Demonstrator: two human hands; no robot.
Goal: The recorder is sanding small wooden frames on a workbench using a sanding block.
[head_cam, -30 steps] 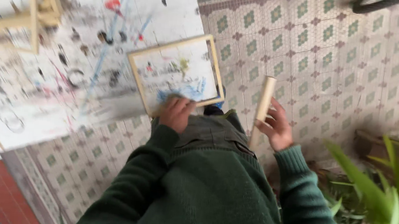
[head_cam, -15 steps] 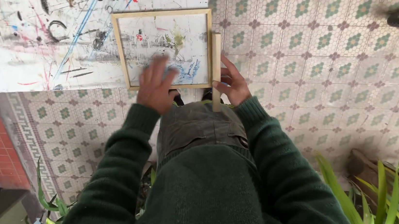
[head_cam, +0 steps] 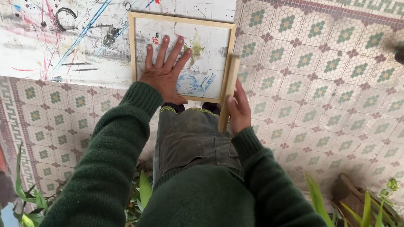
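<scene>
The left hand (head_cam: pixel 163 72) lies flat, fingers spread, on the wood-framed screen (head_cam: pixel 183 21). The right hand (head_cam: pixel 239 111) is clamped around a smooth wooden bar (head_cam: pixel 229 89) against the frame's right edge. Open patterned tile floor (head_cam: pixel 323 85) lies to the right.

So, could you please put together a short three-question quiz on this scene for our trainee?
1. True or false: the left hand lies flat, fingers spread, on the panel inside the wooden frame.
2. What does the right hand hold?
A. a paintbrush
B. a wooden stick
C. a cloth
3. Fill in: the stick stands against the frame's ____ side as seen in the picture.

Key
1. True.
2. B, the wooden stick, gripped near its lower end.
3. Right; it runs alongside that edge and reaches down past the frame's bottom corner.
</scene>
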